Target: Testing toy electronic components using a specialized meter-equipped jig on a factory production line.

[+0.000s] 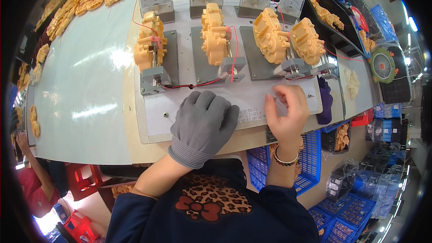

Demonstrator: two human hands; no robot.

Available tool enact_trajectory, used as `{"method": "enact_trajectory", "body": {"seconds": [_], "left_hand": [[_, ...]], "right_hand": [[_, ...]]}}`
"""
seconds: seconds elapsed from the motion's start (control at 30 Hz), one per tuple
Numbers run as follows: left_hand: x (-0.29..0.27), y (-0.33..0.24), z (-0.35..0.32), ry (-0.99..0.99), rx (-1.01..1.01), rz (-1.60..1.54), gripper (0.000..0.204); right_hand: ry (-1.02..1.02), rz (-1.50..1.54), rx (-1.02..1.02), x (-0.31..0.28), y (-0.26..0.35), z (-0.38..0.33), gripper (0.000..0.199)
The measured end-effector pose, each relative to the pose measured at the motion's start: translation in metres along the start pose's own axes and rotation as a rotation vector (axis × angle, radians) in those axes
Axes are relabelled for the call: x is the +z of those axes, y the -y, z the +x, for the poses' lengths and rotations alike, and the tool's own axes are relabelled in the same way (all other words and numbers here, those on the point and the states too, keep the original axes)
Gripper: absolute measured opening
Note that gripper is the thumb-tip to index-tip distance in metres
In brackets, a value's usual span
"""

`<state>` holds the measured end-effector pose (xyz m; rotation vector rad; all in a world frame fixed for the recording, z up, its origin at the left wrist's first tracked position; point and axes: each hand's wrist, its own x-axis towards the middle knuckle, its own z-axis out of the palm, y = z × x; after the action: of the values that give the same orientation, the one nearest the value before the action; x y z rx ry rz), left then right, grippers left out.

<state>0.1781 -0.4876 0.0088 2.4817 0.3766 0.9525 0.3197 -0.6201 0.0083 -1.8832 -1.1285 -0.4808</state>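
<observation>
"What are the surfaces looking like?"
"The tan housings (213, 36) are showing smooth, satiny plastic; the base plates (251, 60) are showing dull grey metal."
"And the glove (202, 123)?"
"It's appearing as matt, knitted grey cloth, with a ribbed cuff."
"The tabletop (85, 76)?"
"It's gleaming, smooth and glossy. The dark shirt (265, 216) is showing soft, matt cloth."

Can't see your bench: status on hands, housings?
Left hand gloved, grip hidden. Right hand bare, open. Four yellow housings on grey fixtures. Red wires strung between fixtures.
</observation>
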Motion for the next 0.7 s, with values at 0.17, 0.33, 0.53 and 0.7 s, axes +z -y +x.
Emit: {"method": "enact_trajectory", "body": {"seconds": [0.17, 0.33, 0.53, 0.7], "left_hand": [[-0.012, -0.004, 0.000, -0.005, 0.003, -0.082, 0.016], [-0.062, -0.004, -0.013, 0.066, -0.036, -0.153, 0.016], [-0.082, 0.030, -0.022, 0.084, -0.253, 0.054, 0.015], [-0.085, 0.035, -0.025, 0.097, -0.338, -0.066, 0.013]], "right_hand": [[0.066, -0.084, -0.034, -0.003, -0.006, -0.003, 0.012], [-0.012, 0.001, 0.067, -0.005, -0.005, -0.007, 0.013], [-0.023, 0.381, 0.283, -0.025, -0.020, -0.007, 0.015], [0.131, 0.414, 0.310, -0.033, -0.022, 0.001, 0.019]]}}
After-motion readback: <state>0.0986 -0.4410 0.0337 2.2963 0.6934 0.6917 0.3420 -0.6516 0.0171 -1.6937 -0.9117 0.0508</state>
